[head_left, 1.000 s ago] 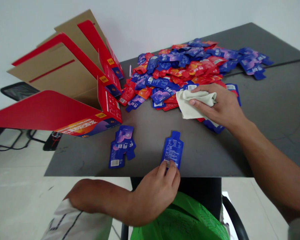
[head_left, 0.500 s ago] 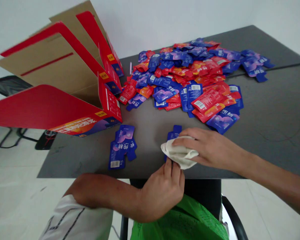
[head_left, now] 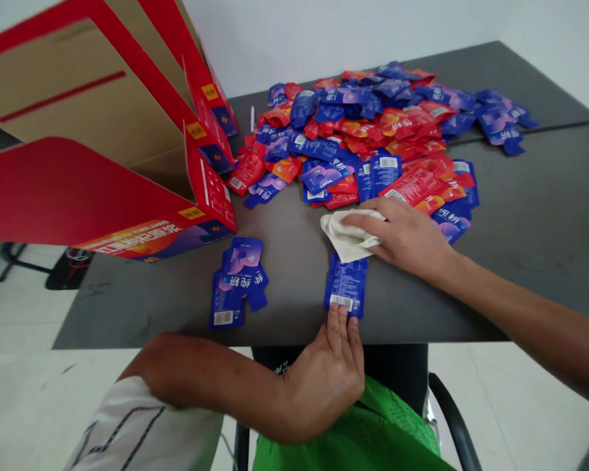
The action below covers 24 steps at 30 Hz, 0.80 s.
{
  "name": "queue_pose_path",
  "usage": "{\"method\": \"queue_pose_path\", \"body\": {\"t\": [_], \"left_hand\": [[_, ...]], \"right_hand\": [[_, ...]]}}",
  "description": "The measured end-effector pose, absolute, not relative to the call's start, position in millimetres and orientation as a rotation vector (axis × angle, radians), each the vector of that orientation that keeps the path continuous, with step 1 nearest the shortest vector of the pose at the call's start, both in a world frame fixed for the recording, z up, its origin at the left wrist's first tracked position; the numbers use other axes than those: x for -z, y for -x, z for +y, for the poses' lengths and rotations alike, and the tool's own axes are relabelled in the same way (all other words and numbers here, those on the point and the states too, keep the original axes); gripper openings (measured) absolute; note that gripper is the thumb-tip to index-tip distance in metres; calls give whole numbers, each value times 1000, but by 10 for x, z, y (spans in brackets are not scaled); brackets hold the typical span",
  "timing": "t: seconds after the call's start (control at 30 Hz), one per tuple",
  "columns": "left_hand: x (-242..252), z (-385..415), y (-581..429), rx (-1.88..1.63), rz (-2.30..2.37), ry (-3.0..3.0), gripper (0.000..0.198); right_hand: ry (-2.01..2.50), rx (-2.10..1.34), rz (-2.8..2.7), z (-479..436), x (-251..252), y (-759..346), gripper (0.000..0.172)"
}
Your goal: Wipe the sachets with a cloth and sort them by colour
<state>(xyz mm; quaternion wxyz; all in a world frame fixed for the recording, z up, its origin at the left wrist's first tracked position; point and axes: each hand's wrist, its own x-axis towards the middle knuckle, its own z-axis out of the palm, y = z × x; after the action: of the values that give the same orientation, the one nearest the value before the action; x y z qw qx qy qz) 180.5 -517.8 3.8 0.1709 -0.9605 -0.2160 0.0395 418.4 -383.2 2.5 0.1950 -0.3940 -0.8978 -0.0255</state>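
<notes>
In front of me a blue pouch (head_left: 346,281) lies flat on the grey table, its printed back and barcode facing up. The fingertips of my left hand (head_left: 326,379), stretched out, press on its near edge. A folded white cloth (head_left: 348,237) is gripped in my right hand (head_left: 402,234), and it covers the pouch's far end. Several blue pouches (head_left: 238,281) overlap in a small group to the left. Past my right hand spreads a large heap of red and blue pouches (head_left: 363,124).
Open red cardboard boxes (head_left: 157,229) stand at the left, close to the heap. A thin pale stick-like object (head_left: 252,120) sits by the heap's left end. The near edge of the table (head_left: 294,330) runs just above my lap, and a wall rises behind it.
My right hand has moved the cloth away from me toward the pouch's far end, uncovering the barcode and print. My left hand stays at the near edge. The view has shifted slightly.
</notes>
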Motion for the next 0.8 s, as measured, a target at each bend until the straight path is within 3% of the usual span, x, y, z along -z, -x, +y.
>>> {"method": "queue_pose_path", "body": {"t": [0.23, 0.5, 0.6, 0.8], "left_hand": [[-18, -5200, -1834, -155, -700, 2808, 38], [37, -5207, -1807, -66, -640, 2723, 44], [9, -5203, -1815, -75, -644, 2745, 43], [-7, -5208, -1829, -129, -664, 2779, 40]], "right_hand": [[808, -216, -2639, -4412, 163, -3971, 36], [1146, 20, -2535, -3722, 62, -4207, 44], [1023, -64, -2464, -4043, -13, -4130, 48], [845, -268, -2625, -4280, 270, -4061, 41]]}}
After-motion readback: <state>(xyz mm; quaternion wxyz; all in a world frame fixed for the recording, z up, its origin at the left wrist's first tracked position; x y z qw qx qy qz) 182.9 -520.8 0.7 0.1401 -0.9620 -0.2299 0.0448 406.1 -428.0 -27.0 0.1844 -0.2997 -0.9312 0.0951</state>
